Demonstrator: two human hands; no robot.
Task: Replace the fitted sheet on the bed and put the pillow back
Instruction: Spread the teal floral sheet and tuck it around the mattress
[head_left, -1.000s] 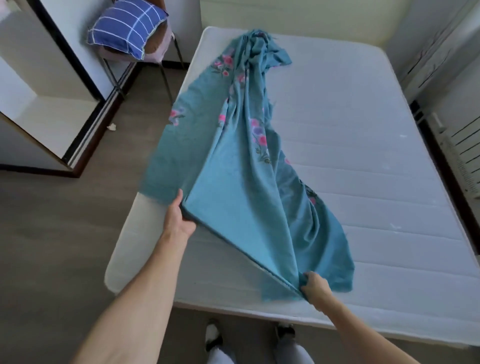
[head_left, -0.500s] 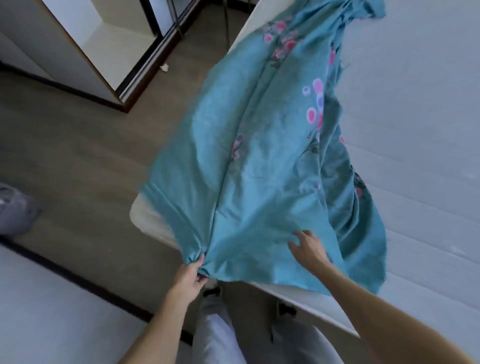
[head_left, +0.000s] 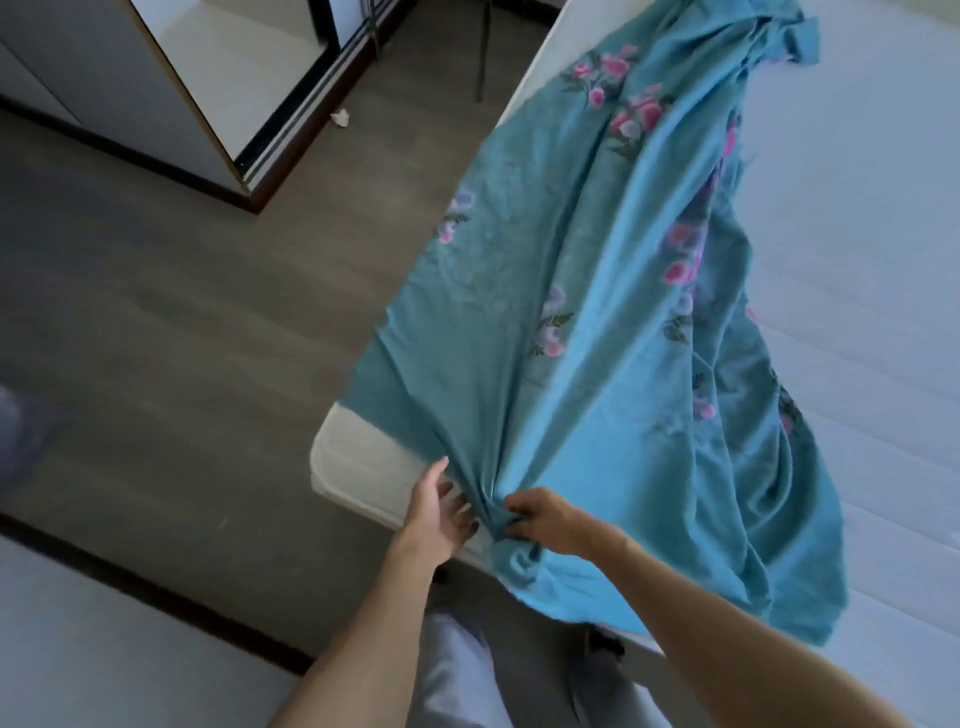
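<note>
1. Both hands meet at the near corner of the mattress (head_left: 363, 467). The right hand (head_left: 545, 522) has its fingers curled round a bunched bit of the teal sheet (head_left: 597, 322) and pinches it tight. The left hand (head_left: 439, 514) sits just beside it with its fingers spread out straight, touching the cloth but not gripping it.

2. Half a second ago the left hand held the bunch and the right hand lay flat on the sheet further in. Now they have swapped jobs — the right hand came over and took the bunch.

3. That likely means the person has found a corner of the sheet and is getting ready to hook it over the mattress corner. The job is only just started.

4. The sheet lies in a long, twisted strip along the left edge of the mattress, from the near corner up to the far end. Most of the mattress top is bare white.

5. The near corner pokes out uncovered — the sheet hangs just past it. The grey floor (head_left: 182, 322) beside the bed gives room to step and pull. A wardrobe (head_left: 208, 78) stands well apart. No pillow shows in this view.
</note>
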